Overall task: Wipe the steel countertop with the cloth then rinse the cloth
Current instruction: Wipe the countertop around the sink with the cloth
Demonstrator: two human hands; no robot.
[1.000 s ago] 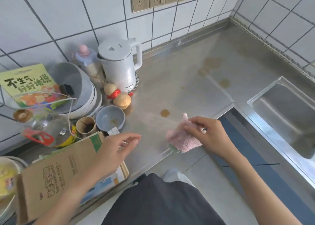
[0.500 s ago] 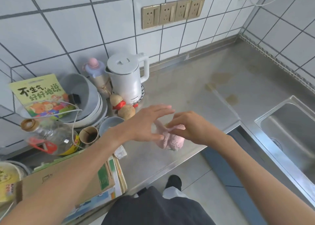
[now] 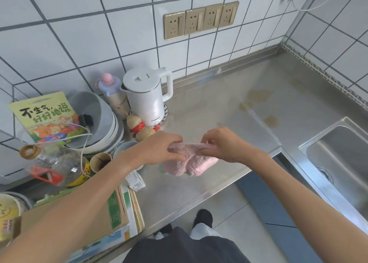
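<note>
A fluffy pink cloth (image 3: 191, 163) hangs just above the steel countertop (image 3: 229, 111), stretched between both hands. My left hand (image 3: 159, 149) grips its left edge with curled fingers. My right hand (image 3: 221, 145) pinches the right edge. Brownish stains (image 3: 258, 95) mark the countertop behind the hands, towards the back corner, and another stain (image 3: 270, 121) lies nearer the sink (image 3: 342, 153) at the right.
A white kettle (image 3: 147, 97), stacked bowls (image 3: 99, 121), an oil bottle (image 3: 57, 163), a paper cup (image 3: 99, 161), a small blue bowl (image 3: 124, 146) and cardboard boxes (image 3: 99, 213) crowd the left side. Tiled walls with sockets (image 3: 201, 20) stand behind.
My left hand reached across from the boxes and took hold of the cloth. Both hands now stretch it out; before, only the right hand held it bunched.
</note>
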